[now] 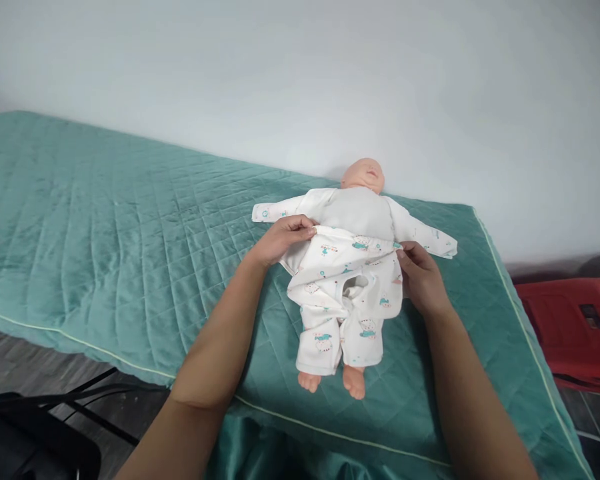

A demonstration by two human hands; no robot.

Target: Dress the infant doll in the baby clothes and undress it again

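Note:
A baby doll [364, 175] lies on its back, head toward the wall and bare feet [354, 381] toward me. Its arms are spread in the white printed sleeves of a baby top [423, 235], and a plain pale torso shows between them. White printed baby trousers [323, 343] cover its legs, with an opening at the crotch. My left hand [285, 239] pinches the upper edge of the printed cloth at the doll's waist on the left. On the right, my right hand [423, 277] grips the same edge, so it stretches between both hands. Folds hide where top and trousers meet.
A green quilted cover [130, 233] with pale piping lies under the doll, against a white wall [280, 80]. Red plastic furniture [570, 327] stands beyond the right edge. A black chair-like object [35, 433] is at lower left on the grey floor.

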